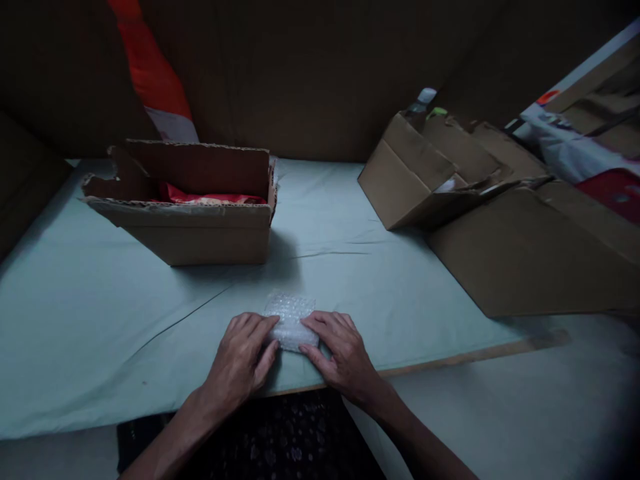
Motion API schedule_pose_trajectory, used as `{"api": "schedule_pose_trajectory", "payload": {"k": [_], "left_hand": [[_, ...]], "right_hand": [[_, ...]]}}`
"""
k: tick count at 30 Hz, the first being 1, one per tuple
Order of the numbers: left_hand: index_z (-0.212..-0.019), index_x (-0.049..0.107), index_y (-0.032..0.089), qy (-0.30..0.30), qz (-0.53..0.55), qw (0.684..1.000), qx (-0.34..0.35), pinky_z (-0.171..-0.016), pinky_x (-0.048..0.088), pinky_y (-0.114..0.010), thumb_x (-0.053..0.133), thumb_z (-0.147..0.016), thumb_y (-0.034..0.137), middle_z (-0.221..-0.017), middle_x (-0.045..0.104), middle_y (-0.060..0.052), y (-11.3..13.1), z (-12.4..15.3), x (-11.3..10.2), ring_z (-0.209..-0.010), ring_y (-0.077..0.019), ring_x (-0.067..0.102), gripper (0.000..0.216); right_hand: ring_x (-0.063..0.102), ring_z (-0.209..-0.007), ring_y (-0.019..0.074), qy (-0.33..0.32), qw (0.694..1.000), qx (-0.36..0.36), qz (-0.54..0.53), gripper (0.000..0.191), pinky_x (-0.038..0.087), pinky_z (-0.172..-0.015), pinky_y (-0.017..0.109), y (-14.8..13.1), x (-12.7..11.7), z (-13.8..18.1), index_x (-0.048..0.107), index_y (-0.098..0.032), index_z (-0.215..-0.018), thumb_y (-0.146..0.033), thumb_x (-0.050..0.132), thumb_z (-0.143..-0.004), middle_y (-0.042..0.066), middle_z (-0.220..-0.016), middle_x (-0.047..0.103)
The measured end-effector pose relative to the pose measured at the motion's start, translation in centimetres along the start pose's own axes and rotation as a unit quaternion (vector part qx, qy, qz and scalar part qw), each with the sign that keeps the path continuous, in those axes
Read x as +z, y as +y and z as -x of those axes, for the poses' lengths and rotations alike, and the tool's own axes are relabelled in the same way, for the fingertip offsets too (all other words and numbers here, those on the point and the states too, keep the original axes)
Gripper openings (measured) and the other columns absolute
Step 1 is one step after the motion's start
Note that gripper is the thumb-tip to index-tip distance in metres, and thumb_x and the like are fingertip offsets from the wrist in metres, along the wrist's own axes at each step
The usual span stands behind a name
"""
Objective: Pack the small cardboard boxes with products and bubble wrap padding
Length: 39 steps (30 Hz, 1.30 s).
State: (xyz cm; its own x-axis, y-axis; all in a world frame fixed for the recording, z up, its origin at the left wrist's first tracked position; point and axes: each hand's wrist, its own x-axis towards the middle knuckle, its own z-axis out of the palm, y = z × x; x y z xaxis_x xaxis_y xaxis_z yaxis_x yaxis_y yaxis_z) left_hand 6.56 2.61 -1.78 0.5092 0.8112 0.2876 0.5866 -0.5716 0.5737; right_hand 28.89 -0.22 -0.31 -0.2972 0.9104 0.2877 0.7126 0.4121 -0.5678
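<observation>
A small piece of clear bubble wrap [291, 308] lies near the front edge of the table, its near part rolled or folded over. Whether anything is inside the roll I cannot tell. My left hand [245, 350] grips the roll's left end, with the thumb in front and the fingers over the top. On the right end, my right hand [343, 353] does the same, fingers curled on top and thumb at the near side. Both hands rest close to the pale green cloth of the table [340, 273].
An open cardboard box [220, 233] with a red packet [215, 199] inside stands back left. At the right are more cardboard boxes [405, 170], one with a bottle [425, 97] showing. An orange and white hanging thing [157, 77] is behind, against a brown wall.
</observation>
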Motion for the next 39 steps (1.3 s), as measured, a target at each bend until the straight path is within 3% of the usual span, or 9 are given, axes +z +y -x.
{"api": "schedule_pose_trajectory", "payload": {"k": [5, 10, 15, 19, 23, 27, 30, 34, 39], "left_hand": [[-0.120, 0.058, 0.015, 0.077, -0.083, 0.992, -0.059, -0.085, 0.051, -0.046, 0.054, -0.094, 0.023, -0.108, 0.066, -0.013, -0.7, -1.9, 1.4, -0.097, -0.0281, 0.059, 0.027], [-0.122, 0.059, 0.019, 0.065, -0.052, 0.994, -0.074, -0.094, 0.050, -0.049, 0.056, -0.088, 0.019, -0.125, 0.062, -0.015, -1.3, -2.9, 1.6, -0.111, -0.0302, 0.058, 0.034], [-0.144, 0.040, 0.018, -0.001, 0.022, 0.998, -0.058, -0.100, 0.048, -0.055, 0.061, -0.077, 0.016, -0.126, 0.064, -0.014, -2.6, -3.9, 1.7, -0.112, -0.0315, 0.060, 0.071], [-0.141, 0.042, 0.023, -0.004, 0.087, 0.996, -0.031, -0.089, 0.056, -0.045, 0.058, -0.081, 0.014, -0.118, 0.066, -0.012, -2.4, -3.1, 1.6, -0.102, -0.0261, 0.065, 0.063], [-0.144, 0.042, 0.027, 0.079, 0.010, 0.997, 0.024, -0.087, 0.058, -0.042, 0.063, -0.085, 0.019, -0.118, 0.064, -0.013, -1.4, -2.7, -3.2, -0.107, -0.0273, 0.064, 0.062], [-0.147, 0.042, 0.031, 0.275, -0.207, 0.938, 0.047, -0.108, 0.044, -0.056, 0.069, -0.082, 0.012, -0.136, 0.055, -0.013, -2.3, -5.3, -11.6, -0.134, -0.0337, 0.049, 0.072], [-0.142, 0.046, 0.028, 0.295, -0.293, 0.908, 0.051, -0.111, 0.038, -0.062, 0.068, -0.083, 0.011, -0.133, 0.059, -0.013, -4.5, -7.4, -15.3, -0.138, -0.0369, 0.045, 0.066], [-0.112, 0.061, 0.024, 0.274, -0.284, 0.915, 0.081, -0.106, 0.043, -0.057, 0.064, -0.084, 0.006, -0.099, 0.068, -0.007, -7.0, -7.0, -15.0, -0.112, -0.0294, 0.064, 0.033], [-0.111, 0.062, 0.027, 0.252, -0.244, 0.933, 0.079, -0.109, 0.040, -0.057, 0.063, -0.084, 0.005, -0.104, 0.067, -0.005, -8.1, -4.2, -13.6, -0.114, -0.0276, 0.062, 0.034]], "right_hand": [[0.058, -0.120, 0.0327, 0.018, 0.996, -0.010, 0.088, 0.042, 0.047, -0.095, 0.051, 1.3, 0.5, -0.6, 0.058, -0.022, -0.130, -0.039, 0.063, -0.092, 0.016, -0.134, 0.060], [0.050, -0.133, 0.0349, 0.011, 0.988, 0.042, 0.145, 0.048, 0.045, -0.101, 0.055, 3.6, 1.3, -2.2, 0.049, -0.017, -0.141, -0.038, 0.052, -0.097, 0.019, -0.142, 0.056], [0.048, -0.134, 0.0358, -0.036, 0.995, 0.018, 0.092, 0.019, 0.045, -0.102, 0.057, 3.4, 1.1, -3.3, 0.063, -0.017, -0.104, -0.027, 0.060, -0.087, 0.019, -0.140, 0.058], [0.067, -0.102, 0.0263, -0.046, 0.998, 0.036, -0.008, 0.012, 0.056, -0.085, 0.041, 2.6, -0.1, -3.4, 0.059, -0.022, -0.094, -0.023, 0.064, -0.083, 0.010, -0.109, 0.071], [0.066, -0.072, 0.0188, -0.039, 0.996, 0.040, -0.072, 0.007, 0.056, -0.064, 0.029, 2.8, -3.4, -4.8, 0.062, -0.024, -0.092, -0.025, 0.066, -0.086, 0.001, -0.082, 0.069], [0.067, -0.074, 0.0183, 0.107, 0.990, 0.043, -0.085, 0.016, 0.056, -0.064, 0.028, 2.6, -8.3, -8.9, 0.065, -0.025, -0.094, -0.037, 0.072, -0.086, 0.001, -0.084, 0.068], [0.067, -0.078, 0.0181, 0.189, 0.976, 0.019, -0.103, 0.024, 0.057, -0.067, 0.029, 1.0, -11.0, -13.2, 0.065, -0.025, -0.101, -0.041, 0.074, -0.085, 0.002, -0.089, 0.068], [0.065, -0.080, 0.0180, 0.180, 0.979, -0.072, -0.054, 0.022, 0.057, -0.072, 0.032, -2.1, -11.9, -19.0, 0.065, -0.026, -0.105, -0.036, 0.073, -0.087, 0.003, -0.091, 0.067], [0.063, -0.070, 0.0139, 0.038, 0.987, -0.156, 0.001, 0.011, 0.051, -0.061, 0.026, -5.1, -9.3, -24.4, 0.063, -0.023, -0.098, -0.027, 0.067, -0.088, -0.001, -0.085, 0.068]]}}
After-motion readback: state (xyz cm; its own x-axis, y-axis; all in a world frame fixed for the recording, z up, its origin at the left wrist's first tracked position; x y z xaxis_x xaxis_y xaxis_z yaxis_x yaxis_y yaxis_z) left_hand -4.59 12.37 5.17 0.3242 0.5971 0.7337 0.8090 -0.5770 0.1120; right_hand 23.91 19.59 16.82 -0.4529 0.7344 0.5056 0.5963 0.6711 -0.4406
